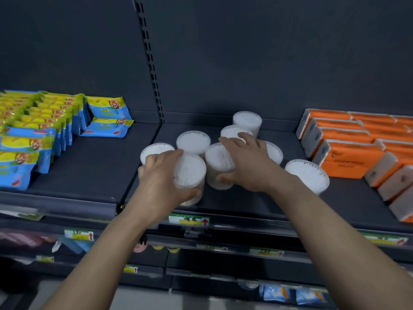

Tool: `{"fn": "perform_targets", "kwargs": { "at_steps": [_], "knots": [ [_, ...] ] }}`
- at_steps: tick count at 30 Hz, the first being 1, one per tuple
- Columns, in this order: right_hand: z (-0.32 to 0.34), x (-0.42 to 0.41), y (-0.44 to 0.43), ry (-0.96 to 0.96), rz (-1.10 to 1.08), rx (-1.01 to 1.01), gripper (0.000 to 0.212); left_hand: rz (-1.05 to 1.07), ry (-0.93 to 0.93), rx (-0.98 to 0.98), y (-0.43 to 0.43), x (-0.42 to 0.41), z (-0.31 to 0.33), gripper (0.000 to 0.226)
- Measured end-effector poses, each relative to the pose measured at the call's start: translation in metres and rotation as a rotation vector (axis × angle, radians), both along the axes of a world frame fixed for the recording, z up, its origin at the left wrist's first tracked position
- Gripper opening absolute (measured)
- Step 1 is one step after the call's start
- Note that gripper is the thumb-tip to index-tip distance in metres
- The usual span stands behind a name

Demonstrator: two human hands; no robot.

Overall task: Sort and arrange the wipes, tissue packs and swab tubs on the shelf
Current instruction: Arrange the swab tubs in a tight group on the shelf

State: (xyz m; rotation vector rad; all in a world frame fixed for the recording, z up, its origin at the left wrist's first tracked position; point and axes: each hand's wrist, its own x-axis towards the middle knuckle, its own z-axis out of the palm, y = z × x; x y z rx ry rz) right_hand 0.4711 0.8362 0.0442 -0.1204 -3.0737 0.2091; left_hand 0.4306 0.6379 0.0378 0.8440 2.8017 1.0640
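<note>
Several clear round swab tubs with white tops stand clustered in the middle of the dark shelf (93, 171). My left hand (161, 182) wraps around the nearest front tub (190, 171). My right hand (248, 162) grips the tub beside it (218, 159), thumb at its lower side, fingers spread over the tubs behind. One more tub (307, 174) stands apart at the right. Blue and yellow wipe packs (33, 135) fill the left of the shelf. Orange tissue packs (348, 153) are stacked at the right.
A slotted upright (152, 63) divides the dark back panel. A green and white price tag (190, 220) sits on the shelf's front rail. Lower shelves hold more tags and blue packets (290, 295). Bare shelf lies between the wipes and the tubs.
</note>
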Motion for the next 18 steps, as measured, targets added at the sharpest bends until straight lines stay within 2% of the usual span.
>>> {"fn": "perform_targets", "kwargs": {
  "at_steps": [4,6,8,10,12,14,18],
  "knots": [
    [-0.002,-0.004,0.0,-0.035,-0.017,0.004,0.087,-0.002,0.043,-0.053,0.006,-0.012,-0.003,0.078],
    [-0.003,-0.005,0.001,-0.041,-0.025,0.006,0.088,-0.053,0.135,-0.123,0.008,-0.022,-0.01,0.079],
    [-0.003,-0.006,0.001,-0.052,-0.03,0.0,0.088,-0.091,0.183,-0.179,0.007,-0.031,-0.017,0.09],
    [-0.003,-0.007,0.0,-0.06,-0.034,-0.012,0.09,-0.108,0.186,-0.14,0.005,-0.036,-0.017,0.099],
    [0.0,-0.008,0.0,-0.061,-0.041,-0.029,0.09,-0.086,0.183,-0.052,0.004,-0.045,-0.01,0.09],
    [0.002,-0.009,0.0,-0.062,-0.058,-0.033,0.089,-0.04,0.169,-0.024,0.002,-0.057,-0.002,0.071],
    [0.003,-0.01,-0.002,-0.043,-0.094,-0.012,0.081,0.033,0.052,-0.177,-0.01,-0.08,0.001,0.051]
  ]
}}
